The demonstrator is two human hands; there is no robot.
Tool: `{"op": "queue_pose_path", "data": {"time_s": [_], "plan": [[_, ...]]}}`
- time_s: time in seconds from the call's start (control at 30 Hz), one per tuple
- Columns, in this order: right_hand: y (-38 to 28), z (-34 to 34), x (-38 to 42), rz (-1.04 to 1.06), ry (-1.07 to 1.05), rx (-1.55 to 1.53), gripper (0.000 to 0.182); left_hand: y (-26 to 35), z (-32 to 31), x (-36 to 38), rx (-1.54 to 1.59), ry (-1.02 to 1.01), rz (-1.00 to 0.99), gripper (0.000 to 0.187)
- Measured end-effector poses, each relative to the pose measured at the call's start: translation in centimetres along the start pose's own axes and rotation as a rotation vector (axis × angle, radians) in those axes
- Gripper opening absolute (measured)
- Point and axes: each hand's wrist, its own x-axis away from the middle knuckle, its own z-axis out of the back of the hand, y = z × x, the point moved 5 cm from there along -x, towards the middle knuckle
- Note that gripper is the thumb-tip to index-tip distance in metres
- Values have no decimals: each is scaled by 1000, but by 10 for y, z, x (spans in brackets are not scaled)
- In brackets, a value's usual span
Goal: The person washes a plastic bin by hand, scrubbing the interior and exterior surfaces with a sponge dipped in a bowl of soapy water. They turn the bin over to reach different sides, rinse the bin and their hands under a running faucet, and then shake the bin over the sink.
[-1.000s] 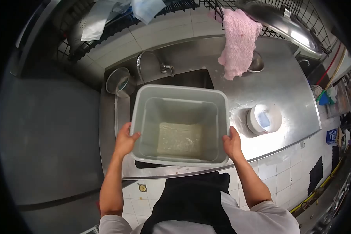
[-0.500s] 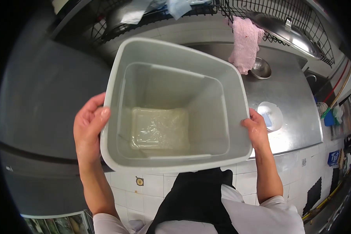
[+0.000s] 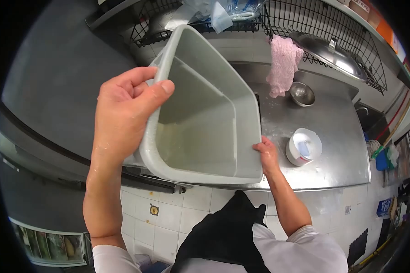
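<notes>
A deep light-grey plastic bin point(image 3: 248, 132) is held up in front of me, tilted so that its open mouth faces me. Its inside walls look wet, and the bottom is partly hidden. My left hand point(image 3: 125, 109) grips the left rim, thumb over the edge on the inside and fingers outside. At the lower right corner, my right hand point(image 3: 267, 156) is closed on the rim. To the right of that hand, a white round tub point(image 3: 297, 156) with a pale blue thing inside stands on the steel counter point(image 3: 337, 127).
A metal bowl point(image 3: 302, 94) sits at the counter's back under a pink cloth point(image 3: 284, 63), which hangs from a black wire rack point(image 3: 282, 20). A large metal lid point(image 3: 335, 54) leans on the rack. A dark grey cabinet point(image 3: 59, 82) stands to the left.
The bin has turned, its left side rising and coming closer to me. My left hand moved up with it, and my right hand shifted left. The bin's bottom shows less now.
</notes>
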Motion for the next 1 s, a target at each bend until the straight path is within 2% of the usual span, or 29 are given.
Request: {"op": "queue_pose_path", "data": {"time_s": [0.2,0.37,0.43,0.5,0.63,0.7,0.8,0.87,0.9,0.97,1.0], "plan": [[42,-16,-35,-80,-56,-24,31,2,-35,-20,-209,16,49,35],[79,-31,-67,-71,-101,-79,42,-26,-62,-34,-442,115,39,43],[107,-33,-82,-28,-111,12,45,-37,-74,-39,-492,101,67,44],[131,-37,-87,-105,-138,-32,43,-52,-86,-43,-502,102,105,43],[178,-31,-102,-67,-125,158,42,-85,-118,-45,-728,75,59,48],[190,-26,-106,-76,-112,265,42,-96,-137,-52,-793,77,68,43],[214,-19,-113,-95,-145,457,43,-113,-169,-56,-917,-39,86,22],[234,-14,-117,-153,-195,488,45,-131,-174,-59,-941,-19,63,36],[244,-14,-121,-180,-227,455,46,-135,-175,-65,-956,-27,80,31],[414,-16,-157,265,-512,852,51,-144,-181,-64,-972,-13,167,28],[342,-7,-141,-68,-402,533,51,-147,-188,-64,-963,-16,147,27]]}}
